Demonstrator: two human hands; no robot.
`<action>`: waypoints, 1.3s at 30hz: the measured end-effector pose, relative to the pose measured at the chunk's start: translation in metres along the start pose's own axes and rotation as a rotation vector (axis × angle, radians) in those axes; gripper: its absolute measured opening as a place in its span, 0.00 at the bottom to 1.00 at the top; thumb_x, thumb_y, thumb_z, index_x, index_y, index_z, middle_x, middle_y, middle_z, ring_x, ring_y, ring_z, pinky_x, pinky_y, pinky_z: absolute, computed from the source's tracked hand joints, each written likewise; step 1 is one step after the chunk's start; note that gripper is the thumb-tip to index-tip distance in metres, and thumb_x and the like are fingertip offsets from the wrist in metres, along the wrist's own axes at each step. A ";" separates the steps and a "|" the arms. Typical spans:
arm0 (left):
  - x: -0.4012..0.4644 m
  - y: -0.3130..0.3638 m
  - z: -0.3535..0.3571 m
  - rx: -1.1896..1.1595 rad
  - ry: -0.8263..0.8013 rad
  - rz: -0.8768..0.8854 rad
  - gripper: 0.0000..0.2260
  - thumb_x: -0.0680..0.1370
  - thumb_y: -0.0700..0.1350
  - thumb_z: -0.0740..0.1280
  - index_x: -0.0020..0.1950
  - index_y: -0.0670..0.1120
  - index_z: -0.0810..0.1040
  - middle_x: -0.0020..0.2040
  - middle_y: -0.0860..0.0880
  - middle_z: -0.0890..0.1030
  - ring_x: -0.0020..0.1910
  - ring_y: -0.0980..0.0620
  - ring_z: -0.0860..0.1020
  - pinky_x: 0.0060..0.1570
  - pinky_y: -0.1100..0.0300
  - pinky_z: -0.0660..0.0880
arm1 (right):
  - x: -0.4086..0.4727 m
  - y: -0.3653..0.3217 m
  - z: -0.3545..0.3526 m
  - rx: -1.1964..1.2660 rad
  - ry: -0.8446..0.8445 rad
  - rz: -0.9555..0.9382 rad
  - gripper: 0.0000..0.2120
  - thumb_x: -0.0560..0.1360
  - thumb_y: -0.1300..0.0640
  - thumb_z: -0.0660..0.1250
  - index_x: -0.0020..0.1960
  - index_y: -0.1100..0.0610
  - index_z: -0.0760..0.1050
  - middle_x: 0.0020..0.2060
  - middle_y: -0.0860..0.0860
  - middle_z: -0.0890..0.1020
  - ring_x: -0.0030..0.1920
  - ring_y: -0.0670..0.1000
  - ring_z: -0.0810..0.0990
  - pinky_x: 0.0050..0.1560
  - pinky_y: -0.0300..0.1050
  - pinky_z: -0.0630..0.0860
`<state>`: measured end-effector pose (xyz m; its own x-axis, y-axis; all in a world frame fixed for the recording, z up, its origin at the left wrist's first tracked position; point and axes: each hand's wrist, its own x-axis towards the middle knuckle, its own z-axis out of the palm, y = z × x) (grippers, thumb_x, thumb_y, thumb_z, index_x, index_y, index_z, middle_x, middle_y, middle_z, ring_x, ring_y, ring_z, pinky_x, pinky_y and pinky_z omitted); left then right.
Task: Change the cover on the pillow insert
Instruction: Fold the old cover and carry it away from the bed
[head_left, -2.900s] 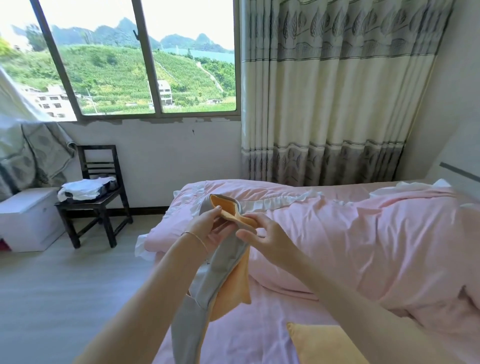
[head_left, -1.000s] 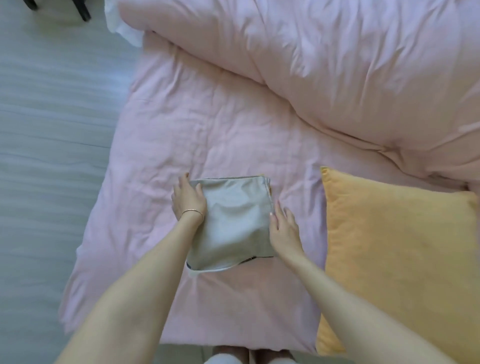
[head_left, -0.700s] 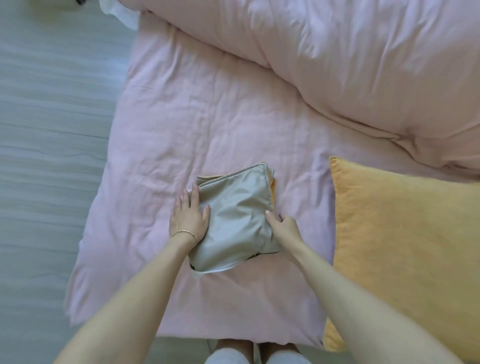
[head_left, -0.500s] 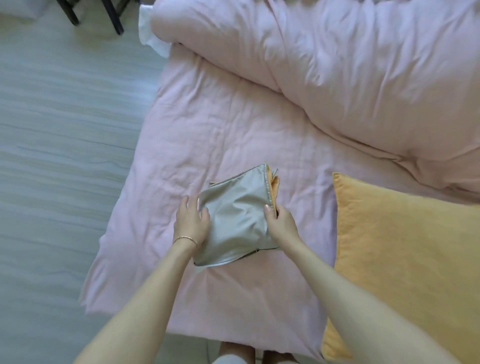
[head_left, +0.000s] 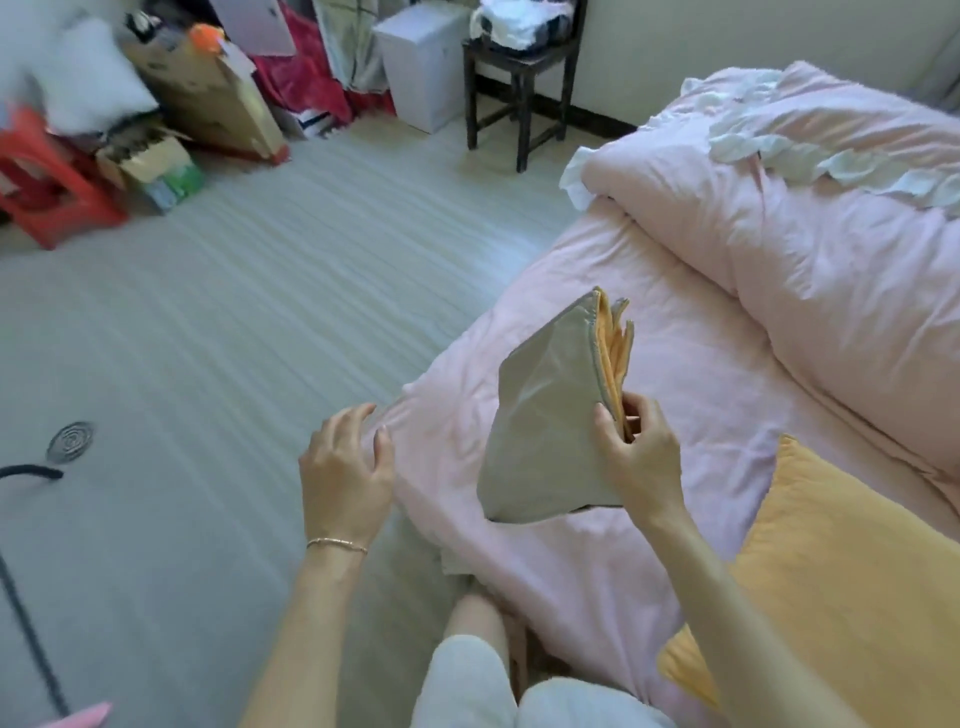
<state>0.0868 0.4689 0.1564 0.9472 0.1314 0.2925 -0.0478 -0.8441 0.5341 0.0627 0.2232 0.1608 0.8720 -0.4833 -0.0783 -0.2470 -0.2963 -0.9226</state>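
Observation:
A folded pillow cover (head_left: 545, 415), grey outside with orange layers showing at its edge, is lifted off the pink bed sheet (head_left: 675, 374). My right hand (head_left: 636, 457) grips it at its right edge, thumb on the grey face. My left hand (head_left: 345, 467) hovers to the left of it with fingers spread and nothing in it, near the bed's corner. An orange pillow (head_left: 841, 582) lies on the bed at the lower right, partly behind my right forearm.
A bunched pink duvet (head_left: 805, 234) with white cloth on it fills the far side of the bed. A dark wooden chair (head_left: 519, 78), a white box (head_left: 421, 62), cardboard boxes (head_left: 208, 98) and a red stool (head_left: 47, 176) stand across the grey floor.
The folded cover was pressed flat on the bed under both hands. Now my right hand alone holds it raised, my left hand has let go, and my view has swung left toward the floor.

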 end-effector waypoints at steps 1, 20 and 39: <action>-0.011 -0.010 -0.016 0.041 0.023 -0.022 0.21 0.72 0.51 0.55 0.53 0.39 0.79 0.50 0.40 0.81 0.49 0.38 0.79 0.49 0.47 0.73 | -0.011 -0.005 0.005 0.013 -0.035 -0.009 0.07 0.71 0.50 0.65 0.47 0.50 0.72 0.40 0.43 0.75 0.40 0.46 0.74 0.41 0.40 0.69; -0.068 -0.267 -0.126 0.092 0.085 -0.585 0.26 0.72 0.56 0.52 0.54 0.40 0.79 0.51 0.43 0.81 0.53 0.41 0.78 0.53 0.48 0.71 | -0.098 -0.072 0.278 -0.144 -0.459 -0.030 0.01 0.76 0.57 0.64 0.47 0.55 0.73 0.36 0.47 0.75 0.38 0.47 0.72 0.36 0.37 0.67; 0.223 -0.471 -0.247 -0.009 0.212 -0.372 0.26 0.72 0.57 0.52 0.54 0.41 0.79 0.50 0.44 0.81 0.53 0.43 0.77 0.55 0.48 0.71 | -0.069 -0.291 0.583 -0.109 -0.451 -0.201 0.02 0.75 0.55 0.64 0.47 0.53 0.73 0.37 0.45 0.75 0.37 0.41 0.72 0.33 0.32 0.67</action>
<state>0.2418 1.0245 0.1660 0.8144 0.5306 0.2350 0.2806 -0.7145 0.6409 0.3208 0.8229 0.2148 0.9967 -0.0106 -0.0811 -0.0774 -0.4428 -0.8933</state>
